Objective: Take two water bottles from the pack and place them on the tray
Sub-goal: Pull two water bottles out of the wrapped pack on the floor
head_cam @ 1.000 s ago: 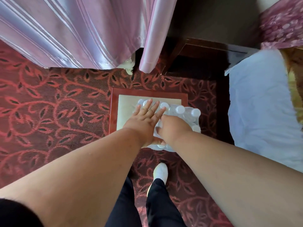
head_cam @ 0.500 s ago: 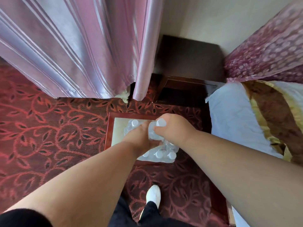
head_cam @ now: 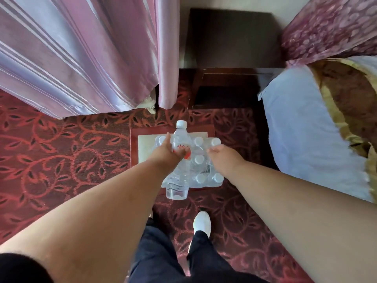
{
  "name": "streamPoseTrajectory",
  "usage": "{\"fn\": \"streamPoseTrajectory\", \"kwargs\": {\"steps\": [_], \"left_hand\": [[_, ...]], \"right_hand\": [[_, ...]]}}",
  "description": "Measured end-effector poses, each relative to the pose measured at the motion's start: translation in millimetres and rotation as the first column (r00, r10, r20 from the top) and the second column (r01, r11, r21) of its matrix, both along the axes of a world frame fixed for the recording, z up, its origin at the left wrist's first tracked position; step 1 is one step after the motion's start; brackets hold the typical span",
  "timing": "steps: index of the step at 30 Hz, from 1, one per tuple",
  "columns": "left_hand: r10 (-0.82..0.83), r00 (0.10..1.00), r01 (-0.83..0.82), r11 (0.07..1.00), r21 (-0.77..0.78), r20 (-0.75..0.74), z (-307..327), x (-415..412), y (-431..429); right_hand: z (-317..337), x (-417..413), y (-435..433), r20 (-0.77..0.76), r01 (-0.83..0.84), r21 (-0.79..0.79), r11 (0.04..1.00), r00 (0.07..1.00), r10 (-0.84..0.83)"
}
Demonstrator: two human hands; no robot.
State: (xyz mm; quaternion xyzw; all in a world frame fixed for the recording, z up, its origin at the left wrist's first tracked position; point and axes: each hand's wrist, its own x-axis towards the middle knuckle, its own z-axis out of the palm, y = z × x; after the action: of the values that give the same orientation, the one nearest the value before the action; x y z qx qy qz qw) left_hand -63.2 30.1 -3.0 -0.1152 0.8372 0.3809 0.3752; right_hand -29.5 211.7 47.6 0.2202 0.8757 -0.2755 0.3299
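Observation:
My left hand (head_cam: 168,155) grips a clear water bottle (head_cam: 177,181) with a white cap and a red label. It holds the bottle tilted above the pack. The pack of water bottles (head_cam: 201,172) is wrapped in plastic and stands on a red-rimmed tray (head_cam: 133,149) on the carpet. My right hand (head_cam: 223,158) rests on the pack's right side with its fingers curled over the wrap beside a cap. Whether it grips anything is hidden.
Pink striped curtains (head_cam: 81,58) hang at the back left. A dark wooden bedside cabinet (head_cam: 228,86) stands behind the tray. A bed with a white sheet (head_cam: 306,129) lies to the right. My white shoe (head_cam: 202,222) is on the patterned red carpet below the pack.
One bottle has come out of the pack and passed to my left hand, which now holds it up. My right hand has let it go and dropped back onto the pack.

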Motion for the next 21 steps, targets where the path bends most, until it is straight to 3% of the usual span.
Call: {"fn": "streamPoseTrajectory", "kwargs": {"steps": [5,7,10,13,16,21], "left_hand": [[0.144,0.982,-0.149,0.989,-0.025,-0.122,-9,9,17],[0.169,0.956,-0.168,0.985,0.025,-0.24,-9,20,28],[0.121,0.927,-0.137,0.99,-0.019,-0.355,-16,30,32],[0.137,0.91,-0.163,0.986,-0.033,-0.391,-25,33,30],[0.141,0.914,-0.165,0.986,-0.029,-0.381,-28,33,30],[0.101,0.912,-0.141,0.987,-0.072,-0.398,-36,34,27]], "right_hand": [[-34,7,-9,0.096,-0.039,0.035,0.999,0.995,0.035],[-44,4,-17,0.066,-0.138,0.096,0.986,0.989,0.132],[-57,-1,-25,-0.016,-0.27,0.212,0.939,0.96,0.279],[-64,-15,-32,0.138,-0.471,0.308,0.827,0.882,0.451],[-64,-32,-41,0.397,-0.675,0.231,0.7,0.723,0.566],[-59,-31,-37,0.379,-0.7,0.229,0.677,0.704,0.6]]}}
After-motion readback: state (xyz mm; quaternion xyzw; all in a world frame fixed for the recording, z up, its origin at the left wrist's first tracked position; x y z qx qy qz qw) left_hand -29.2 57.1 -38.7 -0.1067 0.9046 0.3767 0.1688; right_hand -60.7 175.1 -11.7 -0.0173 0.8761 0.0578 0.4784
